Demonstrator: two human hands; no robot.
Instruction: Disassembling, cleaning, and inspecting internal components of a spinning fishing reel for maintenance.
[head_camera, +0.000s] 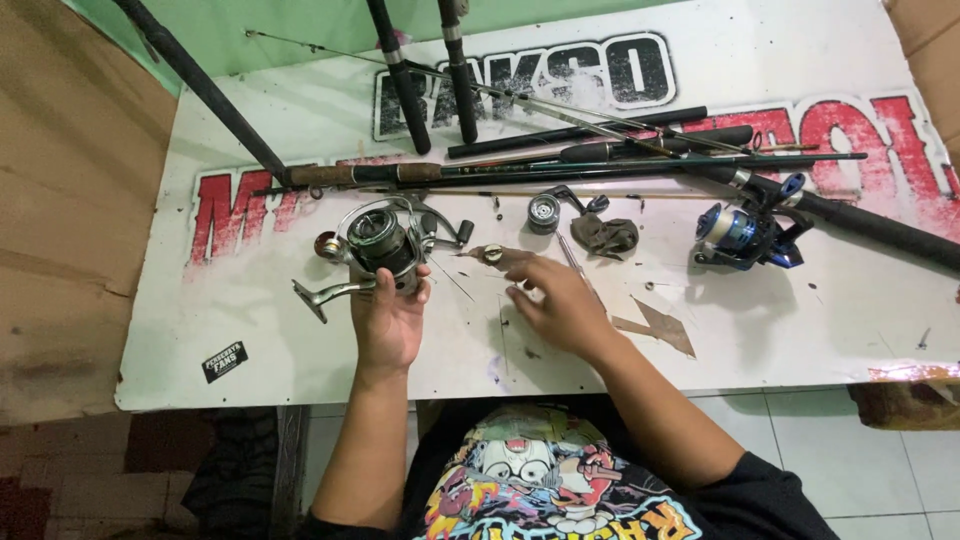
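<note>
My left hand (390, 318) grips a silver and black spinning reel (380, 243) just above the white printed board (250, 330) that serves as a tabletop; the reel's foot points left. My right hand (560, 300) hovers over the board with fingers spread, its fingertips near a small brass-coloured part (491, 254). A thin metal tool (570, 255) lies just beyond that hand.
Several fishing rods (560, 165) lie across the board's far half. A blue spinning reel (745, 235) sits at the right on a rod. A small spool (543, 212) and a crumpled rag (605, 236) lie mid-board. Brown walls flank both sides.
</note>
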